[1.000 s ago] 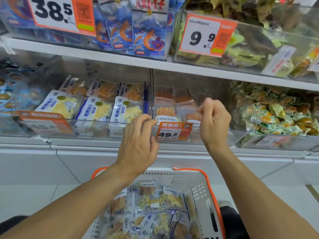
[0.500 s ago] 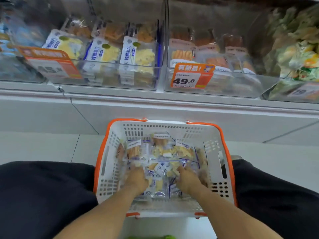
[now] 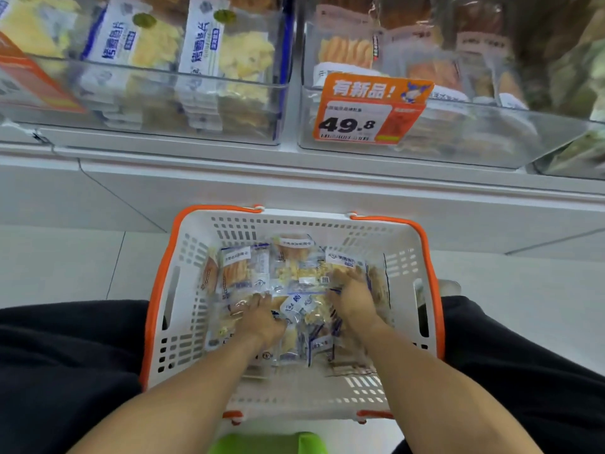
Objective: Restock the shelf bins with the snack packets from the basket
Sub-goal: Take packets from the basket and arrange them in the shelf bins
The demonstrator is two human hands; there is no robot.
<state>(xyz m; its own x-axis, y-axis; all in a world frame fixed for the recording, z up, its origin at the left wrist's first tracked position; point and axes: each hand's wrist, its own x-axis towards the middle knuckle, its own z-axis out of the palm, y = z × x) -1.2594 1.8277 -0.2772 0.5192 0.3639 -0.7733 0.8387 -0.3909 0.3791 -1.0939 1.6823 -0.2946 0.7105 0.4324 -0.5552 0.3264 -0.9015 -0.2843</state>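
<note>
A white basket (image 3: 294, 221) with orange handles stands on the floor between my knees. It holds several clear snack packets (image 3: 244, 270) of yellow and orange pieces. Both my hands are down inside it. My left hand (image 3: 262, 317) rests with spread fingers on the packets at the left of the pile. My right hand (image 3: 352, 298) lies over packets further back on the right, its fingertips partly buried. Above, the clear left shelf bin (image 3: 163, 103) holds rows of yellow-chip packets. The right shelf bin (image 3: 458, 132) holds orange-strip packets.
An orange 49.8 price tag (image 3: 366, 109) hangs on the right bin's front. The white shelf ledge (image 3: 294, 165) juts out above the basket. My black-trousered knees (image 3: 65, 371) flank the basket. A green object (image 3: 268, 444) shows at the bottom edge.
One second ago both hands were up at the right bin. They dropped into the basket, and since half a second ago the right hand has slid further back over the packets.
</note>
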